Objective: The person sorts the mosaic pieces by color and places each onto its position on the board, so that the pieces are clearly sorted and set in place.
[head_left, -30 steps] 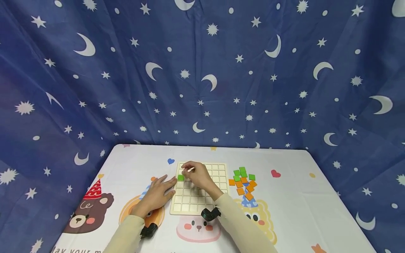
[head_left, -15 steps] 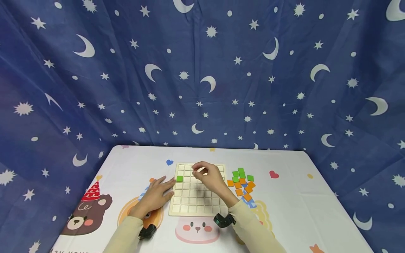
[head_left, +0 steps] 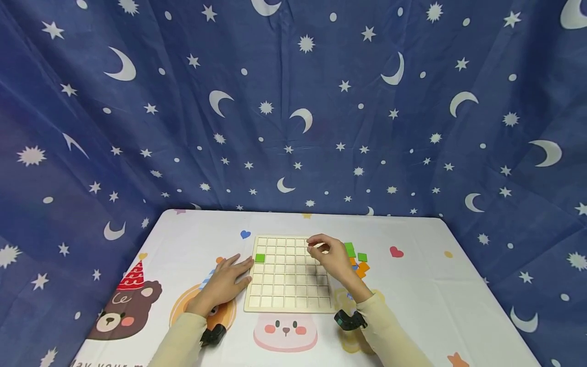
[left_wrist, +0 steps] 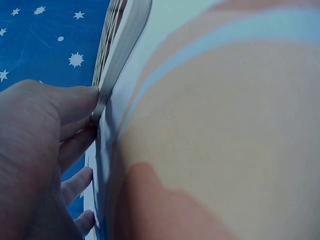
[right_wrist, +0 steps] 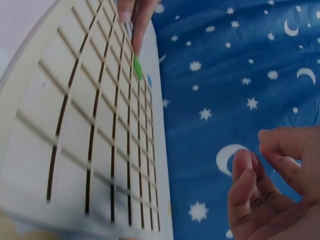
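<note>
A pale wooden grid board (head_left: 289,305) lies on the table. One green square tile (head_left: 260,258) sits in a cell near the board's left edge, in the third row from the back. My left hand (head_left: 223,284) rests on the cloth with its fingers spread, the fingertips touching that edge. Above the board's right side hovers my right hand (head_left: 338,261), its fingers loosely bent. The right wrist view shows a gap between thumb and fingers (right_wrist: 242,165), with nothing held.
Loose green tiles (head_left: 362,257) and orange tiles (head_left: 364,267) lie right of the board, partly hidden by the right hand. The printed white tablecloth (head_left: 440,306) covers the table. A blue curtain (head_left: 293,92) with moons and stars hangs behind it.
My right hand has moved rightward from beside the green tile on the board to near the loose tiles. The left hand stays at the board's left edge.
</note>
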